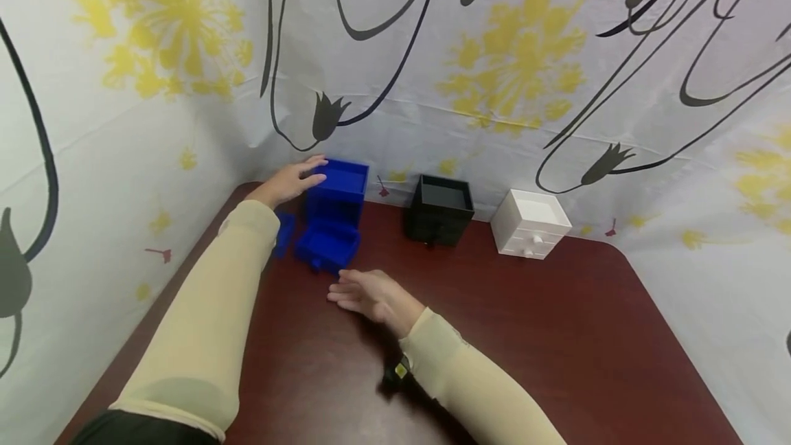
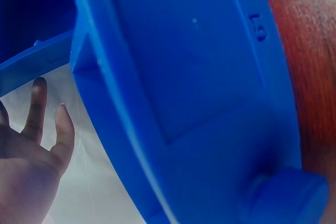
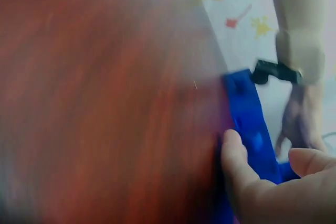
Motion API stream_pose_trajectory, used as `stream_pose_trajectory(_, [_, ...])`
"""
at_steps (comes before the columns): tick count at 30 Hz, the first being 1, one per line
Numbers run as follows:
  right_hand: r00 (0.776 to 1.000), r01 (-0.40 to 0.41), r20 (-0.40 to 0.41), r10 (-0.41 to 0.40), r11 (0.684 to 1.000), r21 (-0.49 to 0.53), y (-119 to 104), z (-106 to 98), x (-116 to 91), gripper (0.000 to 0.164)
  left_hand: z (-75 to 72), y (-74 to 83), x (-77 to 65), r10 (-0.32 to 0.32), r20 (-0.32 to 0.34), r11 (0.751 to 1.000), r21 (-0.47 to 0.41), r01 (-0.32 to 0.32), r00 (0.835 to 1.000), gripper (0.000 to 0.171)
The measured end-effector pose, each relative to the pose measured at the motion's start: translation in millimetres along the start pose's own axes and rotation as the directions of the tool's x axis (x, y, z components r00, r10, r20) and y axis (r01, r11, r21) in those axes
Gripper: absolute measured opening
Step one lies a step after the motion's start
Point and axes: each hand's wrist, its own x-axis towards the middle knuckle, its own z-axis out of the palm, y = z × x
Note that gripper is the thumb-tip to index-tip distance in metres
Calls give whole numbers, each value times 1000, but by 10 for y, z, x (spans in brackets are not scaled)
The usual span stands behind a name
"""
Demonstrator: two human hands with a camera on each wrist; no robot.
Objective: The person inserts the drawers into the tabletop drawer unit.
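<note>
A small blue drawer box point(image 1: 338, 180) stands at the table's back left. In front of it, a blue drawer point(image 1: 330, 242) with a round knob is out. My left hand point(image 1: 289, 183) is at the box's upper left edge, fingers spread; in the left wrist view its fingertips are near a blue edge, contact unclear. Another blue piece point(image 1: 283, 233) lies left of the drawer, partly behind my left forearm. Close up in the left wrist view is a blue panel point(image 2: 184, 61) with a knob. My right hand point(image 1: 373, 297) hovers just in front of the drawer, fingers extended, holding nothing.
A black drawer box point(image 1: 440, 208) and a white drawer box point(image 1: 533, 224) stand to the right along the back edge. Patterned cloth point(image 1: 395, 74) hangs behind and beside the dark red table point(image 1: 556, 335). A small black device point(image 1: 393, 374) is at my right wrist.
</note>
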Motion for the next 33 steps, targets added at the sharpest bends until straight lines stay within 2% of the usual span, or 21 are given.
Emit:
stream_pose_trajectory(3, [996, -86, -3, 87, 986, 140, 43, 182, 101, 42, -3, 0, 11, 13, -13, 1000, -4, -13, 1000, 62])
stream_pose_trajectory(5, [996, -88, 1, 90, 973, 214, 80, 298, 139, 43, 5, 28, 18, 28, -20, 1000, -7, -28, 999, 60])
stream_pose_trajectory(7, [998, -56, -22, 65, 960, 275, 112, 427, 179, 44, 5, 56, 17, 38, -25, 999, -18, -38, 999, 58])
stream_pose_trajectory(9, [996, 2, -82, 25, 949, 315, 142, 555, 232, 42, 7, 63, 13, 42, -27, 999, -13, -42, 999, 58])
stream_pose_trajectory(12, [985, 88, -170, -27, 929, 360, 174, 700, 307, 42, 19, 54, 16, 41, -26, 999, -5, -41, 999, 58])
stream_pose_trajectory(14, [980, 115, -196, -39, 913, 391, 188, 762, 357, 41, 29, 45, 14, 38, -24, 999, -3, -38, 999, 58])
stream_pose_trajectory(19, [975, 123, -218, -36, 907, 403, 208, 842, 456, 45, 40, 26, -20, 34, -18, 999, -3, -34, 999, 58])
stream_pose_trajectory(23, [960, 154, -279, -34, 895, 419, 180, 836, 544, 50, 48, 6, -31, 24, -16, 1000, -12, -25, 1000, 58])
stream_pose_trajectory(26, [955, 158, -296, -28, 892, 424, 166, 833, 585, 51, 47, 5, -41, 17, -18, 1000, -14, -17, 1000, 59])
stream_pose_trajectory(29, [950, 171, -310, -39, 896, 410, 174, 843, 593, 49, 43, 10, -49, 13, -19, 1000, -15, -13, 1000, 59])
stream_pose_trajectory(33, [928, 234, -361, -94, 901, 365, 185, 829, 608, 39, 43, 28, -41, 23, -21, 1000, -21, -23, 1000, 59])
